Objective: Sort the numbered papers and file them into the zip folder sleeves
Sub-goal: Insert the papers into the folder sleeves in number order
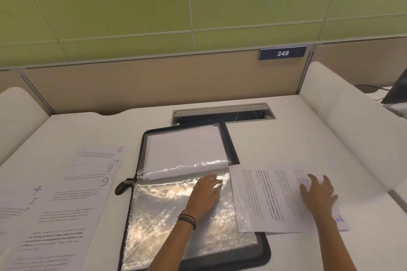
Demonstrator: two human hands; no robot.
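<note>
Zip folder (261, 255) lies open mid-desk. A white sheet (182, 149) sits filed at its far end, and the current numbered paper (271, 200) lies at the right, its left edge apparently under the near sleeve (171, 215). Left hand (204, 190) rests on that sleeve with relaxed fingers; right hand (317, 192) presses the paper flat, fingers spread, neither grasping. Fanned papers (86, 182) marked 4–9 wait at left, so most filing likely remains.

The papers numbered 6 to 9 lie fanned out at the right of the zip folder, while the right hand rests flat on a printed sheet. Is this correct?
Not entirely. The papers numbered 6 to 9 lie fanned out at the left of the zip folder, not the right, as the head view shows. The right hand does rest flat on a printed sheet.
</note>
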